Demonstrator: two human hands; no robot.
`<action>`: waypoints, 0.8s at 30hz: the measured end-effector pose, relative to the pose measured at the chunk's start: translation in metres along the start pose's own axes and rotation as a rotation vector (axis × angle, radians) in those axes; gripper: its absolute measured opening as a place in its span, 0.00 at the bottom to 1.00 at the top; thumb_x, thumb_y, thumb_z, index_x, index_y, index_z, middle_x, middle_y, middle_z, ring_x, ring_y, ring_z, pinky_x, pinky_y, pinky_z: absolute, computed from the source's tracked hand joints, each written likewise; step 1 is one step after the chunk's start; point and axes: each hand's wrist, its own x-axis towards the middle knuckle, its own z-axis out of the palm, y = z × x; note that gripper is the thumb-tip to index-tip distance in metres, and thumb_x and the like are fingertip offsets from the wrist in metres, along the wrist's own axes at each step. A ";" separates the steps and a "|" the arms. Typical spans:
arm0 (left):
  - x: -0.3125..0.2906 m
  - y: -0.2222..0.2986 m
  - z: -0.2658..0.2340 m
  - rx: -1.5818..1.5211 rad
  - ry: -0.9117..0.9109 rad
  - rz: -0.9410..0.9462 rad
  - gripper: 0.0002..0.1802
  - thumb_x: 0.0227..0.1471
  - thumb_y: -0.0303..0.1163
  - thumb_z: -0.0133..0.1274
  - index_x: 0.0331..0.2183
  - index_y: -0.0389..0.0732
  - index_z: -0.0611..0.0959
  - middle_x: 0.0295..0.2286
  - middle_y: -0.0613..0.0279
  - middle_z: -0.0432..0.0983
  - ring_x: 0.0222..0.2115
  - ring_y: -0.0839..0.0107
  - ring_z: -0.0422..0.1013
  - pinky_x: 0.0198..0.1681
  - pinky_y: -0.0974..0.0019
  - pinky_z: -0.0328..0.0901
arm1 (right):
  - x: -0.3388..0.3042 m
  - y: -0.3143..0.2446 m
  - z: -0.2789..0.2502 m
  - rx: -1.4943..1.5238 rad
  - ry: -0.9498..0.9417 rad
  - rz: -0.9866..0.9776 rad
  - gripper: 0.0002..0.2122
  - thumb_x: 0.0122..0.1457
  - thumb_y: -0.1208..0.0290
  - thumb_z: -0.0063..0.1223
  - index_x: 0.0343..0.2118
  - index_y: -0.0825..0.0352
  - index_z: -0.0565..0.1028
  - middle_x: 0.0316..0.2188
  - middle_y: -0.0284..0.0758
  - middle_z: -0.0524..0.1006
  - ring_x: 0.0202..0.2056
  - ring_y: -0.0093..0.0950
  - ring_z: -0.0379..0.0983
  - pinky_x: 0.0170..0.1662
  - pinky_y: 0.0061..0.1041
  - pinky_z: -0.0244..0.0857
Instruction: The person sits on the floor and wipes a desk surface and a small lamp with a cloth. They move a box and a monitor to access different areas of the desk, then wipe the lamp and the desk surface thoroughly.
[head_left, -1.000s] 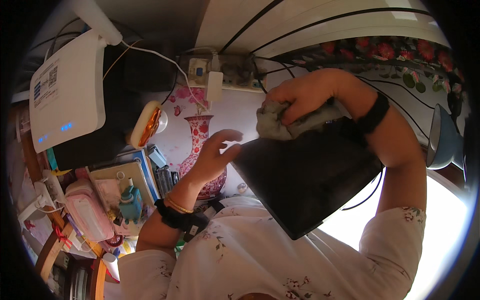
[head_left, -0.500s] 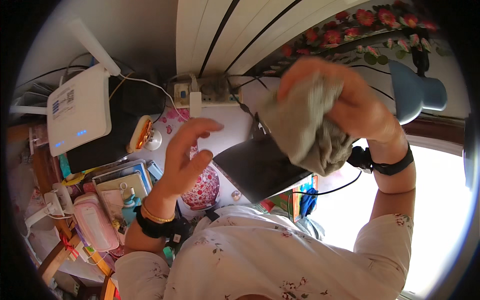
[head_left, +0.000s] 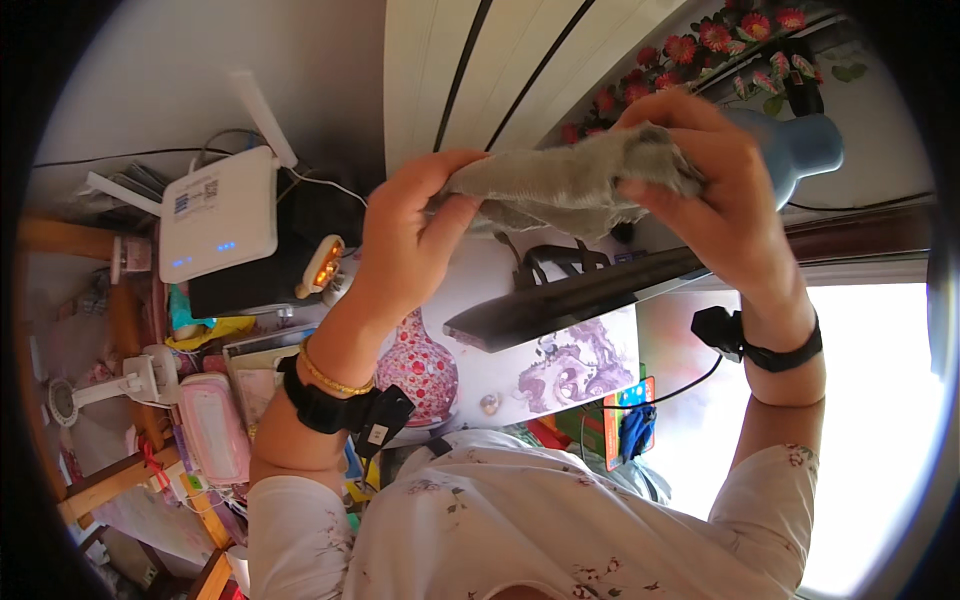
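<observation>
A grey-green cloth (head_left: 560, 185) is stretched between my two hands, bunched into a loose band. My left hand (head_left: 415, 225) pinches its left end between thumb and fingers. The right end is folded and gripped in my right hand (head_left: 705, 175). Just below the cloth, apart from both hands, stands a dark flat screen (head_left: 540, 312) seen along its edge, with a black stand behind it. A pink vase (head_left: 418, 370) with a red pattern is close to my left forearm. Both wrists wear black bands.
A white router (head_left: 218, 205) with raised antennas stands at the left. Behind my right hand is a blue lamp (head_left: 800, 150). A pink case (head_left: 213, 428) and a small white fan (head_left: 118, 388) lie lower left. A cream slatted panel (head_left: 520, 60) rises at the back, beside red flowers (head_left: 715, 38).
My left hand has moved up and taken hold of the cloth's left end. The cloth, bunched in my right hand before, is now drawn out sideways. The screen appears more edge-on.
</observation>
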 end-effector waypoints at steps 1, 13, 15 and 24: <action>0.001 -0.004 0.006 -0.049 0.072 -0.020 0.20 0.43 0.26 0.55 0.41 0.37 0.73 0.34 0.54 0.72 0.37 0.64 0.69 0.40 0.66 0.63 | -0.002 0.004 0.008 0.233 0.034 0.160 0.07 0.50 0.73 0.53 0.31 0.71 0.75 0.28 0.32 0.73 0.28 0.21 0.68 0.31 0.19 0.61; 0.014 0.023 -0.009 -0.250 0.052 -0.026 0.04 0.47 0.22 0.50 0.30 0.36 0.75 0.26 0.69 0.71 0.29 0.83 0.65 0.33 0.77 0.61 | 0.009 0.007 0.023 0.701 -0.017 0.219 0.14 0.54 0.72 0.52 0.42 0.71 0.70 0.30 0.28 0.73 0.33 0.14 0.65 0.36 0.16 0.62; 0.015 0.024 -0.023 -0.315 0.141 -0.036 0.05 0.50 0.24 0.47 0.33 0.36 0.73 0.29 0.69 0.70 0.30 0.82 0.65 0.35 0.78 0.60 | 0.007 0.013 0.012 0.488 -0.007 0.277 0.11 0.52 0.75 0.51 0.39 0.72 0.71 0.29 0.28 0.74 0.32 0.14 0.65 0.36 0.16 0.62; 0.002 0.035 -0.040 -0.651 0.092 -0.028 0.05 0.52 0.25 0.44 0.34 0.38 0.72 0.29 0.69 0.68 0.32 0.83 0.63 0.36 0.79 0.58 | -0.007 0.021 0.017 0.116 0.115 0.472 0.11 0.52 0.75 0.48 0.40 0.68 0.73 0.28 0.32 0.74 0.30 0.18 0.67 0.34 0.19 0.63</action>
